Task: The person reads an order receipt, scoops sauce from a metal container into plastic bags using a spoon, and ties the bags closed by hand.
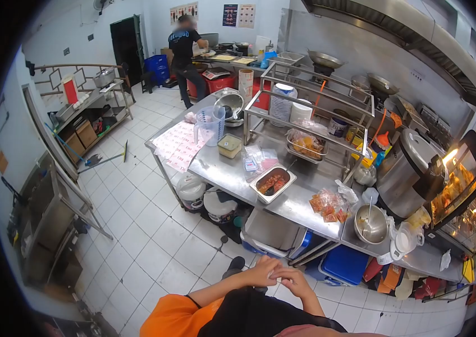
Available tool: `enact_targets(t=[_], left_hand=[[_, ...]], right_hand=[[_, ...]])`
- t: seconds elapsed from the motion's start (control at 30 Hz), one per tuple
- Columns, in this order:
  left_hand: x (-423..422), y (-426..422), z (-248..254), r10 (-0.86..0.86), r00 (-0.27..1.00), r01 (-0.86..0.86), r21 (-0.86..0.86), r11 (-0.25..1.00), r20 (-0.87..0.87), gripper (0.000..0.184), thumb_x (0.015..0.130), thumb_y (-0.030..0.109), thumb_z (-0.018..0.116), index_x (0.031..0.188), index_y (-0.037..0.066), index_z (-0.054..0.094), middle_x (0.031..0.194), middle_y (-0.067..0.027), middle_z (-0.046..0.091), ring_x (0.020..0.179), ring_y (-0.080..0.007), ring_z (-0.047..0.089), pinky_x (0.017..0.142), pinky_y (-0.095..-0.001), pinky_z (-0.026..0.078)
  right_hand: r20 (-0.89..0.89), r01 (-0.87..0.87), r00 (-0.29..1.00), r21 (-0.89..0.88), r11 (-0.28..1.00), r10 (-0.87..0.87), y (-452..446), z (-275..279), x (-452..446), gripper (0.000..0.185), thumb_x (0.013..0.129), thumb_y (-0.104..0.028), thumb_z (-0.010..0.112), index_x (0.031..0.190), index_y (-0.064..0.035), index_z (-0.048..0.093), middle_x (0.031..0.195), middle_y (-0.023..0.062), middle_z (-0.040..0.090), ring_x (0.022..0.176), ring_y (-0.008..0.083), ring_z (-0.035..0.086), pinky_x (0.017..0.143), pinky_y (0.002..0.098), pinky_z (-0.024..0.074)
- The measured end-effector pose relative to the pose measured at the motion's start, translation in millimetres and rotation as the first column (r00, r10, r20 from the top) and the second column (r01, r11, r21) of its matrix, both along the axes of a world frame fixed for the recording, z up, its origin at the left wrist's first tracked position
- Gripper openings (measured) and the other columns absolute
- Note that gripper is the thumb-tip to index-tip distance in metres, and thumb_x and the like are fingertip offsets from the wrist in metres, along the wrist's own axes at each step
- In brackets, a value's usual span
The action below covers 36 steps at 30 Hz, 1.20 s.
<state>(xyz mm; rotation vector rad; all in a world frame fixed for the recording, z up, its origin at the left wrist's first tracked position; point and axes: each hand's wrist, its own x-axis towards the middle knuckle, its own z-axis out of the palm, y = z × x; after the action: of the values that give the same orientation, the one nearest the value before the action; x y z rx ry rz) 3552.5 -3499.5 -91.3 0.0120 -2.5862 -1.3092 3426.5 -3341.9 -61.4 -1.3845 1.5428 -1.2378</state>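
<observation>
My left hand [264, 271] and my right hand [290, 276] meet in front of my body, low in the view, fingers pressed together. Whether anything small lies between them is hidden. The steel table [215, 168] stands beyond them. On its near side are a steel tray of reddish food [273, 184], a bag of orange packets [328, 206] and a steel bowl [370, 223] with a utensil in it. Farther left stand a square tub [229, 146] and a clear measuring jug [211, 124].
Below the table are a cooler [273, 233], a blue-lidded box [346, 263] and white buckets [189, 188]. A steel rack [311, 84] with stacked plates [283, 106] rises behind. Another person [183, 50] stands at the far counter. A lit display case [468, 196] is at right.
</observation>
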Motion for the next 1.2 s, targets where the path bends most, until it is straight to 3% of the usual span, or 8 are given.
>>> enact_targets(t=[0.1,0.3,0.37,0.43,0.8,1.0,1.1,1.2], left_hand=[[11,-11,-11,-0.164,0.982,0.162,0.026,0.986,0.089,0.05,0.072,0.018,0.067,0.117,0.008,0.049,0.097,-0.0098,0.054,0.098,-0.0294,0.047,0.085,-0.0369,0.04],[36,-29,43,-0.137,0.955,-0.034,0.558,0.829,0.262,0.046,0.082,0.024,0.067,0.12,0.009,0.046,0.106,-0.0093,0.058,0.107,-0.0229,0.052,0.095,-0.036,0.035],[38,-35,41,-0.137,0.96,0.044,0.351,0.935,0.245,0.046,0.087,0.03,0.064,0.122,0.01,0.044,0.11,-0.0096,0.059,0.107,-0.0234,0.055,0.099,-0.0388,0.033],[36,-38,26,-0.09,0.955,0.055,0.128,0.99,0.283,0.048,0.089,0.035,0.063,0.125,0.009,0.045,0.111,-0.0089,0.06,0.109,-0.0247,0.056,0.1,-0.041,0.034],[5,-49,19,-0.276,0.902,0.29,0.006,0.957,0.332,0.067,0.081,0.027,0.068,0.138,0.009,0.037,0.126,-0.0154,0.051,0.116,-0.0312,0.051,0.102,-0.044,0.033],[-29,-63,30,-0.393,0.882,0.359,0.17,0.918,0.26,0.055,0.085,0.026,0.067,0.13,0.004,0.046,0.119,-0.0155,0.051,0.109,-0.0289,0.053,0.094,-0.0361,0.042],[-43,-70,41,-0.449,0.86,0.385,0.268,0.883,0.242,0.048,0.088,0.026,0.065,0.126,0.002,0.048,0.115,-0.0158,0.052,0.108,-0.0279,0.053,0.094,-0.0347,0.041],[-52,-80,34,-0.426,0.886,0.381,0.237,0.894,0.182,0.047,0.087,0.025,0.066,0.126,0.004,0.049,0.118,-0.015,0.052,0.111,-0.028,0.05,0.097,-0.036,0.039]], right_hand=[[-0.011,-0.158,0.987,0.088,0.983,0.16,-15,-3,0,0.033,0.084,-0.032,0.059,0.111,-0.0144,0.066,0.093,0.0093,0.068,0.076,0.0268,0.062,0.068,0.0336,0.0475],[-0.101,-0.224,0.964,0.193,0.955,0.246,-39,6,-4,0.044,0.085,-0.042,0.055,0.123,-0.02,0.059,0.092,0.0106,0.069,0.076,0.0298,0.063,0.073,0.0355,0.0487],[-0.014,-0.202,0.979,0.038,0.979,0.203,-47,1,-6,0.045,0.085,-0.044,0.057,0.123,-0.0195,0.059,0.091,0.0107,0.068,0.076,0.0291,0.063,0.074,0.0362,0.0488],[0.094,-0.29,0.957,0.249,0.924,0.275,-50,7,-10,0.043,0.088,-0.042,0.055,0.121,-0.0149,0.061,0.093,0.0131,0.067,0.083,0.0279,0.063,0.08,0.0368,0.0477],[-0.01,-0.466,0.852,0.442,0.767,0.523,-62,3,-13,0.049,0.093,-0.041,0.055,0.117,0.0009,0.061,0.133,0.0185,0.049,0.127,0.0271,0.043,0.102,0.0363,0.0377],[-0.066,-0.262,0.962,0.069,0.962,0.267,-41,-12,-31,0.037,0.09,-0.035,0.061,0.104,-0.0011,0.065,0.125,0.0177,0.057,0.117,0.028,0.053,0.1,0.0361,0.0393],[0.002,-0.077,0.997,0.312,0.947,0.08,-37,1,-33,0.032,0.089,-0.03,0.063,0.108,-0.0051,0.065,0.123,0.0146,0.06,0.112,0.0258,0.057,0.095,0.037,0.0431],[0.008,0.244,0.969,0.144,0.959,-0.247,-41,20,-26,0.025,0.091,-0.025,0.06,0.107,-0.0068,0.068,0.105,0.0102,0.068,0.093,0.0201,0.065,0.082,0.032,0.0489]])
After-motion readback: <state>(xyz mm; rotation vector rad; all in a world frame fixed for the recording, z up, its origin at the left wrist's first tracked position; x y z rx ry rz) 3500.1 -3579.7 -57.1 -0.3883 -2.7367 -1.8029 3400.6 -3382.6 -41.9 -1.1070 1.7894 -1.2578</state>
